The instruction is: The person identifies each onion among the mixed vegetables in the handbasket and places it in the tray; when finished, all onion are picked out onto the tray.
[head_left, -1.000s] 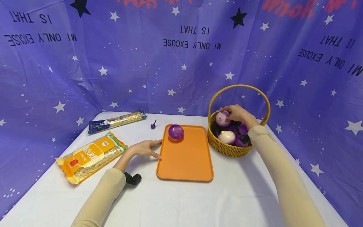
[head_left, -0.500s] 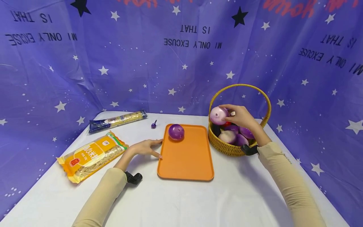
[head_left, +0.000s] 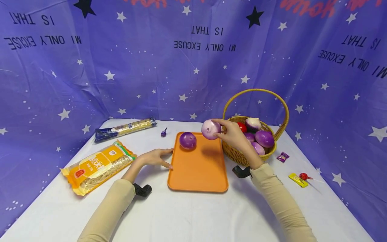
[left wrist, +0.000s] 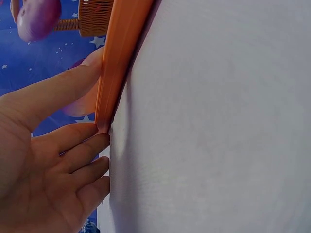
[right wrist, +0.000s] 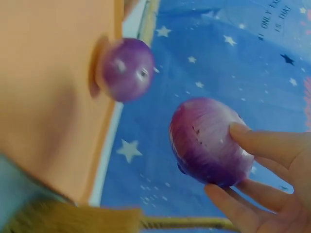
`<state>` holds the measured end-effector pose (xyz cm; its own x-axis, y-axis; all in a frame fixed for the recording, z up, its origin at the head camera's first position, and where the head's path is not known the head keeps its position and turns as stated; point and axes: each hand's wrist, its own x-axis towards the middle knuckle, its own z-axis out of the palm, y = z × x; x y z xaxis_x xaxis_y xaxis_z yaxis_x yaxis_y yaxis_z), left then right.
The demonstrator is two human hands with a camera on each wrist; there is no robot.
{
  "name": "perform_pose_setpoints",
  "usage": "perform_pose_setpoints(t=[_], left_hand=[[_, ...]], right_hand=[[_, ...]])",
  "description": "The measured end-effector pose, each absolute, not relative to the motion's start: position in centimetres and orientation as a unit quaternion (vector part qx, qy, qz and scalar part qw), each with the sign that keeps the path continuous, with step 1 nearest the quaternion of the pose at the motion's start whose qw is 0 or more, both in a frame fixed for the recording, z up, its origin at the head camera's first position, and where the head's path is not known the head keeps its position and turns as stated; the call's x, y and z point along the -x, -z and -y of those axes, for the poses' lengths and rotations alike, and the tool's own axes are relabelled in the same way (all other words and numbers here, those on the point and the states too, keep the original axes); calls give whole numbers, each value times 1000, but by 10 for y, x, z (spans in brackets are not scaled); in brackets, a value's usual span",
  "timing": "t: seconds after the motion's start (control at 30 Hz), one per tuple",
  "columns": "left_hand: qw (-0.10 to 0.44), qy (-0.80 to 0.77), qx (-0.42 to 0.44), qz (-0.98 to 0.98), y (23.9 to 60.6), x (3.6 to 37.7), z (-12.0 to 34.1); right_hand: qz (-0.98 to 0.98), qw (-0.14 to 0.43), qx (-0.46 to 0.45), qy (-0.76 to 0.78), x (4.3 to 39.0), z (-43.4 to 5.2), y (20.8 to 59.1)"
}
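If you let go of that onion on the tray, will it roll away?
Probably a little: the onion looks round and smooth. The tray has a raised rim that would likely stop it, and the other onion rests there, apparently still.

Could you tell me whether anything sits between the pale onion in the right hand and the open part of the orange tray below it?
Nothing visible does. The right hand holds the pale onion above the orange tray; its far right part beneath is bare. The purple onion lies off to the left.
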<state>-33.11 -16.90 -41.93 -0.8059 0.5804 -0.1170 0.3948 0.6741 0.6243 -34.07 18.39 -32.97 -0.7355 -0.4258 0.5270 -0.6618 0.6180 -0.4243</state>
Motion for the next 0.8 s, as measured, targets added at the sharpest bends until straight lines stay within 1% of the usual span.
perform_pose_setpoints(t=[0.17,0.4,0.53,0.7,0.8], left_hand=[[154,-301,-262,-904,419,331,169],[156,-300,-257,-905,418,330,169],[154,-300,-257,-906,418,330,169],[155,-297,-264,-905,418,330,169],[154,-299,-262,-904,418,329,169]], right_hand=[[891,180,-288,-302,356,-161,353],[913,149,-229,-303,379,-145,378],[923,124,-207,-301,389,-140,388],[933,76,-182,-302,397,-135,395],[936,67,-173,-301,399,-132,396]])
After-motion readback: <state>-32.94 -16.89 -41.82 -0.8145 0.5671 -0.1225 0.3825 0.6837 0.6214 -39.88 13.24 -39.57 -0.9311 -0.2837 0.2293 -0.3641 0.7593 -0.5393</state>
